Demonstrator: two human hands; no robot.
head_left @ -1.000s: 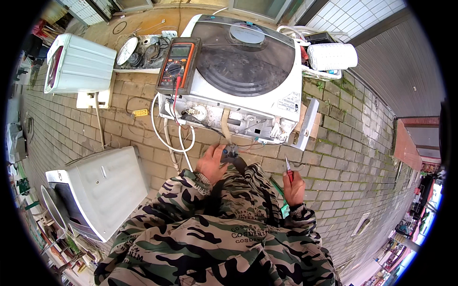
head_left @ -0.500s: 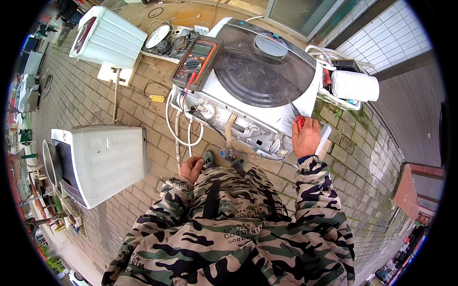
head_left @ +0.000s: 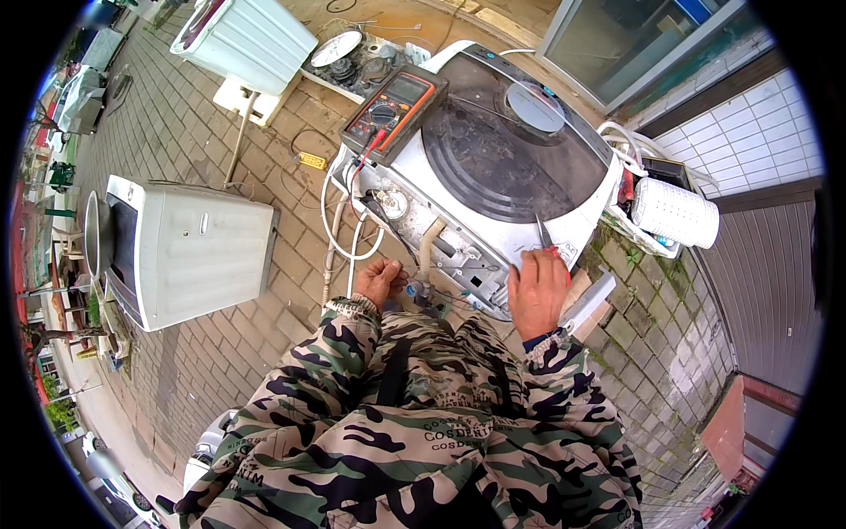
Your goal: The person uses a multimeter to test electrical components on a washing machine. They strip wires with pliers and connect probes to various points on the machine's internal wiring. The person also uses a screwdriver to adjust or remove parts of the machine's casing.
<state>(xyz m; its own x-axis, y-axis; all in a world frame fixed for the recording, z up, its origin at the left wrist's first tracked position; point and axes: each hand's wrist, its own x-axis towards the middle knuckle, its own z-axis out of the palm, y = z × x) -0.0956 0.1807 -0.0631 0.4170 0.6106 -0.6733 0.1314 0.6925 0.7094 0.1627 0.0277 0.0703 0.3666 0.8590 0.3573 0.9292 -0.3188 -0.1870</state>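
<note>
A white top-loading washing machine with a dark see-through lid stands before me, its front control section opened up. Pliers with red handles rest on its near right corner. Just below them my right hand has its fingers stretched out, partly covering the handles. My left hand is closed in a pinch beside the white hose loop; what it holds is too small to make out. An orange-and-black multimeter with a red probe lead lies on the machine's left corner. A beige hose shows inside the opened section.
Left of me a second white washing machine stands on brick paving. Behind it is a ribbed white tub, with a tray of dirty machine parts beside it. At right sits a basket with a white perforated cylinder.
My right hand has let go of the pliers, which now lie on the machine, and has shifted left. My left hand has moved up and right towards the opened section. The view has shifted.
</note>
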